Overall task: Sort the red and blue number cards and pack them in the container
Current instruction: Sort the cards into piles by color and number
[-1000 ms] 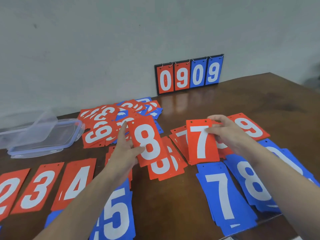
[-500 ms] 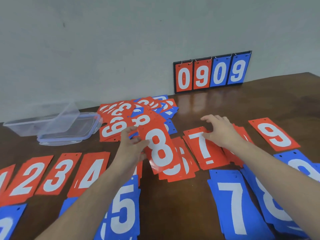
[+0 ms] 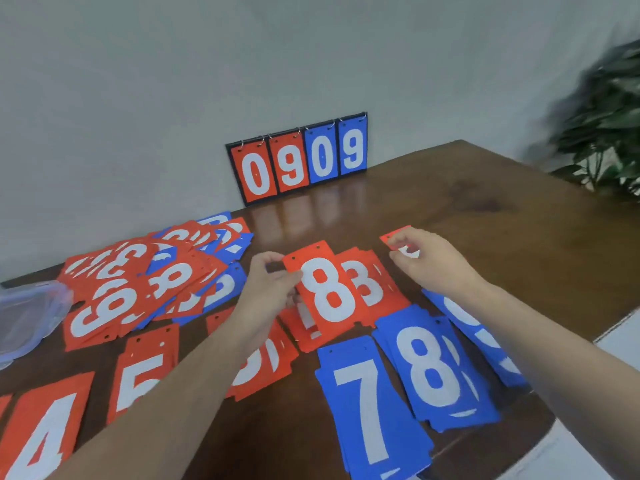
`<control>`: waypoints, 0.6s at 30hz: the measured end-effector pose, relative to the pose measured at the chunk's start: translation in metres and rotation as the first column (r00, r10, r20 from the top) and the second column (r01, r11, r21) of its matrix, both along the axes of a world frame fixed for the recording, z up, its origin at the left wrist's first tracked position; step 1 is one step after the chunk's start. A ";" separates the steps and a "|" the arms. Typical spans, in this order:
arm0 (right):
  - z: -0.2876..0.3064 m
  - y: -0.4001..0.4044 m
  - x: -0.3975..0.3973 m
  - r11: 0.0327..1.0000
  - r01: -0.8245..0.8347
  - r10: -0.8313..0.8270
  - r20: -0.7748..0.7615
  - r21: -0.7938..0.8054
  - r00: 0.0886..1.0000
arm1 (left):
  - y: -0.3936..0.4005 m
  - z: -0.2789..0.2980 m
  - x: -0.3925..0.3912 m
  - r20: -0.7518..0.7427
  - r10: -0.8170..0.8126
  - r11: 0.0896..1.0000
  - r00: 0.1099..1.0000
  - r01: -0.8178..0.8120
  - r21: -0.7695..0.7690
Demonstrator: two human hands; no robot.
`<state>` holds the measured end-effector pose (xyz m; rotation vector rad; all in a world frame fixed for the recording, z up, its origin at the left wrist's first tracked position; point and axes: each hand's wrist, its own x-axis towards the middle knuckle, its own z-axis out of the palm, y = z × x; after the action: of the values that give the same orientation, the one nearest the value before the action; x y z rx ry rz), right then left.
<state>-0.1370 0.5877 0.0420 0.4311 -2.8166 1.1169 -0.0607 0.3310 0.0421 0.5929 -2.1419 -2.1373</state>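
My left hand (image 3: 273, 285) pinches the left edge of a red 8 card (image 3: 329, 296) and holds it over a stack of red cards (image 3: 370, 285) at the table's middle. My right hand (image 3: 433, 265) is just right of that stack, its fingers curled onto a single red card (image 3: 393, 237) whose number is mostly hidden. Blue stacks lie nearer to me: a 7 (image 3: 370, 410), an 8 (image 3: 429, 368) and one partly under my right forearm (image 3: 464, 317). The clear plastic container (image 3: 31, 313) shows at the left edge.
A mixed heap of red and blue cards (image 3: 149, 278) lies at the back left. Red 4 (image 3: 41, 438) and red 5 (image 3: 145, 368) piles sit front left. A flip scoreboard (image 3: 298, 161) leans on the wall. A plant (image 3: 606, 116) stands beyond the table's right edge (image 3: 595, 327).
My left hand carried the red 8 card rightward over the red stack. My right hand left the red 7 pile and reached right to a single red card. The view swung right.
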 end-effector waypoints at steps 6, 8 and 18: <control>-0.001 0.039 0.004 0.998 0.049 -0.047 0.044 -0.037 0.998 | 0.047 -0.010 -0.050 -0.009 -0.129 0.989 0.992 0.128 -0.067; -0.004 0.042 0.003 0.998 0.042 -0.040 0.047 -0.045 0.998 | 0.049 -0.019 -0.061 0.018 -0.174 0.959 0.985 0.174 -0.225; -0.017 -0.005 -0.005 0.996 -0.060 0.065 0.082 -0.062 0.994 | -0.006 -0.021 -0.046 -0.004 -0.216 0.627 0.976 0.136 -0.767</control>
<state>-0.1422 0.5830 0.0249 0.4821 -2.8517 1.2560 -0.1072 0.3254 0.0211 0.1811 -2.8065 -1.0341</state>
